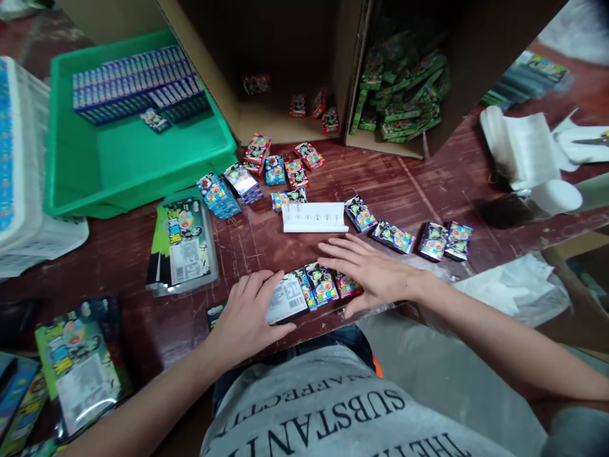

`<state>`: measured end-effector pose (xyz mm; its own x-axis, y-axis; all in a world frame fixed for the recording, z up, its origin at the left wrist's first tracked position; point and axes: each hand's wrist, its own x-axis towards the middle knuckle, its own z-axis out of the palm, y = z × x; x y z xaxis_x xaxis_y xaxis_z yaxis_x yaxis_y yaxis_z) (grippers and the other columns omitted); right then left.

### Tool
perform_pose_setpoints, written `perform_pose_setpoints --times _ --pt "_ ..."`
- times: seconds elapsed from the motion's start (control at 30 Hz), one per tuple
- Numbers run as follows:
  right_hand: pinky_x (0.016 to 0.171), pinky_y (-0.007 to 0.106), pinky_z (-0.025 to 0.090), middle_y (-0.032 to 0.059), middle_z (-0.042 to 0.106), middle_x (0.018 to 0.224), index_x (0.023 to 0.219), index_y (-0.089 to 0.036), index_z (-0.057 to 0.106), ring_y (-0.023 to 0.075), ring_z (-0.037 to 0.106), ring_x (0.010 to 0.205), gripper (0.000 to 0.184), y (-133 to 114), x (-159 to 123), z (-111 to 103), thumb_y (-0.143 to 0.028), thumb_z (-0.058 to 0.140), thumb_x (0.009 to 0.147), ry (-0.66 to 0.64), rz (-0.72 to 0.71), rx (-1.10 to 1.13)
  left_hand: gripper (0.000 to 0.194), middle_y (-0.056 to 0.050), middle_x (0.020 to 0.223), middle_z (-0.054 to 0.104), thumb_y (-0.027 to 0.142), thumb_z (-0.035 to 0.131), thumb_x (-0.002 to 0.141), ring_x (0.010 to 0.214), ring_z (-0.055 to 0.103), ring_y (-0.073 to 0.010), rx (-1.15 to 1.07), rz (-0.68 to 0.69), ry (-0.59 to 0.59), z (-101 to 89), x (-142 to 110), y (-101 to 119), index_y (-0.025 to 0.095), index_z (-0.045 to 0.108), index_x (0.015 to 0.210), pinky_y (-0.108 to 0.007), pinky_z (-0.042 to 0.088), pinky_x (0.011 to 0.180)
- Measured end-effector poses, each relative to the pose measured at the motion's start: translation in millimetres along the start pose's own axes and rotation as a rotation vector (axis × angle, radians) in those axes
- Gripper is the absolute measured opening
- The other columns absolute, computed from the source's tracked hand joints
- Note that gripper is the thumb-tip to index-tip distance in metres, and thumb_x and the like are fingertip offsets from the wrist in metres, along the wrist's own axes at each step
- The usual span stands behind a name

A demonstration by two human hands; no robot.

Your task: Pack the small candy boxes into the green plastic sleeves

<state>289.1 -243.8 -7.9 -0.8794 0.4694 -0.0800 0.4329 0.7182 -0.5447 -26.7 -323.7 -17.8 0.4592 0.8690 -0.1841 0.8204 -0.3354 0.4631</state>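
The left hand (246,314) is half open on the shiny packet (288,299); I can't tell if it grips. The right hand (380,270) is spread wide by the little boxes (322,284), lined up at the packet's end on the table (247,244)

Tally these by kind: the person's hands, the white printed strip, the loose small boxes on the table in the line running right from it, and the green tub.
Hands: 2, left hand and right hand
White printed strip: 1
Small boxes: 4
Green tub: 1
Total: 8
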Motion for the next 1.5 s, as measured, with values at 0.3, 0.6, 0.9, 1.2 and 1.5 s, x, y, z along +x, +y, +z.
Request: perform_pose_setpoints --times 0.3,0.6,0.9,1.2,1.5 --pt "0.114 0.049 0.039 0.0117 0.058 0.148 0.138 -0.022 0.059 0.0284 0.055 0.133 0.067 6 4 17 -0.067 0.066 0.089 0.092 -0.038 0.078 0.09 -0.015 0.139 0.051 0.047 0.082 0.076 0.124 0.049 -0.0356 -0.043 0.015 0.01 2.9 7 1 0.021 0.038 0.15 -0.053 0.043 0.107" --pt "0.12 0.05 0.031 0.011 0.057 0.151 0.143 -0.023 0.054 0.0259 0.054 0.137 0.07 -2 18 20 -0.064 0.069 0.089 0.071 -0.024 0.114 0.087 -0.015 0.141 0.051 0.045 0.08 0.077 0.127 0.047 -0.034 -0.077 0.133 -0.069 -4.4 13 -7 0.019 0.039 0.149 -0.052 0.038 0.113" --pt "0.119 0.051 0.036 0.0115 0.06 0.147 0.14 -0.023 0.056 0.0279 0.058 0.134 0.07 -10 14 24 -0.065 0.071 0.087 0.152 0.052 0.126 0.083 -0.014 0.138 0.053 0.047 0.079 0.078 0.122 0.049 -0.034 -0.065 0.062 -0.04 -2.9 16 5 0.017 0.044 0.147 -0.052 0.042 0.109" --pt "0.127 0.066 0.004 0.0194 0.029 0.168 0.161 -0.019 0.029 0.0379 0.029 0.154 0.113 -14 -4 13 -0.081 0.067 0.076 0.098 0.099 -0.004 0.085 -0.015 0.138 0.053 0.05 0.077 0.081 0.123 0.049 -0.0361 -0.011 0.068 0.005 5.3 13 4 0.02 0.038 0.151 -0.053 0.042 0.106" --pt "0.128 0.058 0.02 0.0136 0.057 0.147 0.148 -0.024 0.046 0.0266 0.053 0.139 0.076 -1 8 33 -0.063 0.071 0.087 0.149 0.003 0.233 0.088 -0.015 0.138 0.052 0.049 0.079 0.078 0.123 0.047 -0.0352 -0.047 0.129 -0.014 7.1 25 9 0.018 0.04 0.151 -0.052 0.042 0.106"
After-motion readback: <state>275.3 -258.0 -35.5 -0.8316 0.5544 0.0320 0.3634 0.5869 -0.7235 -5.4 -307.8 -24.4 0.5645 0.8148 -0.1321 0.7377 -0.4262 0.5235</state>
